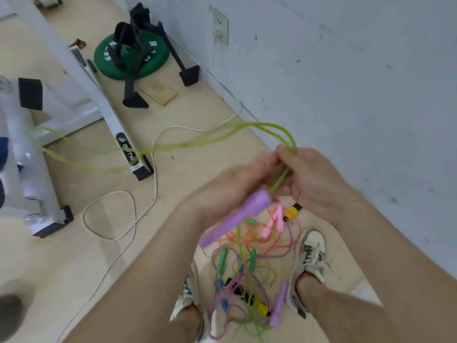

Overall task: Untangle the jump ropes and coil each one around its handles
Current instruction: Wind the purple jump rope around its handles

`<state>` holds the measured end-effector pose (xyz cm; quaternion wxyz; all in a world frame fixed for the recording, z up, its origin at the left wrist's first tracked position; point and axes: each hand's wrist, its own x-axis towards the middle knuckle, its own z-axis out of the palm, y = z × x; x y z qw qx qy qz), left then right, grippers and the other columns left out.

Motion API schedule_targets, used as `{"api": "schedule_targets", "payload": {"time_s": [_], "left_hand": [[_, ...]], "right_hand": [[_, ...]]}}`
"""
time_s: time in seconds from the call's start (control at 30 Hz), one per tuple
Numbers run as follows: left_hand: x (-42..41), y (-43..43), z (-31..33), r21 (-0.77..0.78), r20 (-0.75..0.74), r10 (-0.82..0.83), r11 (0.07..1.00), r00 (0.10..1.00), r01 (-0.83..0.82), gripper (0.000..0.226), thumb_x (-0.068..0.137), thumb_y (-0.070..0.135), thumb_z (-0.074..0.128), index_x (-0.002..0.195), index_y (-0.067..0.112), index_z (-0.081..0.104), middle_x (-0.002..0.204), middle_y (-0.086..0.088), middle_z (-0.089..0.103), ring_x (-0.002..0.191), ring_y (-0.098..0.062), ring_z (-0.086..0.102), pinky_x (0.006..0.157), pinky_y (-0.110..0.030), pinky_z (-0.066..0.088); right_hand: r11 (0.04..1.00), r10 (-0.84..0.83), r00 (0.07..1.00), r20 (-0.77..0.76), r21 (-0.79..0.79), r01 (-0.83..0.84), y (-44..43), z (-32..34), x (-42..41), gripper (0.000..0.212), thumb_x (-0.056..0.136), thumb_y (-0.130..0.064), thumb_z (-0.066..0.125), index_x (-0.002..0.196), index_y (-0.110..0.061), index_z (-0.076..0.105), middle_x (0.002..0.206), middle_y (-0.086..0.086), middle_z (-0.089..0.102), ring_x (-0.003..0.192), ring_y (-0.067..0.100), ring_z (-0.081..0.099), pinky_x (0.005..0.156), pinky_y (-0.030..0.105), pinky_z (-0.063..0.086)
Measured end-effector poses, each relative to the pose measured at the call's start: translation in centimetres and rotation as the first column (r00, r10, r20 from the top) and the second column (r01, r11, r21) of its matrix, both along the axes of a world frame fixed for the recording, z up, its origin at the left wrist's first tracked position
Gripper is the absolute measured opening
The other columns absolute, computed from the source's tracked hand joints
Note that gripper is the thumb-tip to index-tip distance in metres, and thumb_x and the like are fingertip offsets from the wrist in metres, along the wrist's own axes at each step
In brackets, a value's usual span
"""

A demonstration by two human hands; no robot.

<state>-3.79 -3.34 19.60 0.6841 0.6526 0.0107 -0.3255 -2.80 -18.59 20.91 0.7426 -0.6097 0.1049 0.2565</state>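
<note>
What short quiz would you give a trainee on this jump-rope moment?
1. True or false: the tangled pile lies on a table.
2. The green rope ends in a handle coloured: A yellow, B purple, C pink.
3. Which grips the green rope: left hand, right hand, or both?
Key: 1 false, on the floor; 2 B; 3 both.
</note>
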Motion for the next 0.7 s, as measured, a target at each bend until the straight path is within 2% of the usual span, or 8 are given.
{"api": "schedule_targets", "payload": {"time_s": [0.07,0.17,0.27,0.33,0.43,0.5,0.6,0.7], "left_hand": [[-1.5,-1.1,-0.6,0.071,0.022,-0.201,0.977,0.979,0.199,0.042,0.094,0.039,0.054,0.122,0.008,0.057,0.092,-0.006,0.071,0.081,-0.019,0.068,0.084,-0.032,0.054],[-1.7,-0.3,-0.8,0.302,0.06,-0.255,0.926,0.965,0.226,0.033,0.096,0.034,0.053,0.093,0.002,0.055,0.065,0.004,0.065,0.058,-0.008,0.058,0.057,-0.018,0.045],[-1.2,0.8,-0.6,0.321,0.135,-0.271,0.922,0.953,0.217,0.032,0.097,0.034,0.05,0.084,0.006,0.06,0.066,-0.007,0.062,0.059,-0.017,0.054,0.057,-0.025,0.04],[-0.8,1.0,-0.2,0.311,0.224,-0.16,0.947,0.961,0.085,0.025,0.095,0.032,0.053,0.079,0.014,0.062,0.064,0.001,0.056,0.058,-0.012,0.049,0.057,-0.026,0.038],[0.0,1.2,0.4,0.255,0.331,0.112,0.945,0.937,-0.203,0.02,0.093,0.028,0.059,0.078,0.016,0.065,0.059,0.011,0.046,0.055,-0.007,0.036,0.052,-0.025,0.029],[0.7,1.9,1.2,0.108,0.286,0.348,0.914,0.893,-0.391,0.024,0.096,0.024,0.055,0.075,0.016,0.063,0.055,0.011,0.04,0.05,-0.008,0.029,0.046,-0.021,0.023],[1.7,3.1,2.7,-0.265,-0.06,0.608,0.755,0.792,-0.6,0.031,0.101,0.03,0.043,0.077,0.015,0.054,0.055,0.007,0.027,0.048,-0.007,0.017,0.038,-0.017,0.014],[1.8,2.2,3.6,-0.491,-0.349,0.53,0.599,0.773,-0.633,0.03,0.102,0.034,0.038,0.079,0.016,0.048,0.053,0.008,0.024,0.043,-0.004,0.017,0.034,-0.015,0.011]], "right_hand": [[0.993,-0.117,0.993,0.03,-0.015,0.117,-0.4,0.6,0.5,0.03,0.105,-0.024,0.038,0.083,-0.008,0.05,0.065,0.015,0.068,0.054,0.024,0.067,0.047,0.025,0.054],[0.948,-0.318,0.947,0.053,0.006,0.318,-1.5,0.6,1.1,0.03,0.106,-0.025,0.035,0.083,-0.01,0.047,0.056,0.008,0.066,0.049,0.022,0.065,0.041,0.02,0.045],[0.882,-0.471,0.882,-0.005,0.018,0.471,-2.9,0.2,1.8,0.029,0.105,-0.024,0.035,0.082,-0.011,0.047,0.051,0.004,0.059,0.041,0.016,0.055,0.034,0.018,0.031],[0.886,-0.464,0.885,-0.045,-0.016,0.463,-3.3,-0.1,2.1,0.03,0.105,-0.028,0.037,0.084,-0.011,0.05,0.059,0.006,0.06,0.042,0.012,0.048,0.031,0.017,0.022],[0.91,-0.321,0.947,0.031,-0.265,0.318,-3.0,-0.9,2.2,0.041,0.101,-0.043,0.041,0.088,-0.012,0.065,0.082,0.004,0.073,0.055,0.008,0.047,0.039,0.017,0.026],[0.838,-0.222,0.967,0.125,-0.483,0.255,-3.2,-1.0,2.2,0.045,0.099,-0.048,0.044,0.087,-0.015,0.071,0.085,0.002,0.074,0.049,0.001,0.047,0.048,0.019,0.029],[0.881,-0.021,0.998,0.057,-0.471,0.045,-3.5,-0.5,1.7,0.047,0.093,-0.051,0.053,0.085,-0.009,0.072,0.074,0.001,0.074,0.04,0.006,0.031,0.04,0.018,0.021],[0.845,0.357,0.932,0.062,-0.448,-0.293,-0.9,-0.9,0.2,0.024,0.086,-0.031,0.071,0.096,-0.009,0.069,0.068,-0.013,0.068,0.045,-0.001,0.043,0.04,0.012,0.027]]}}
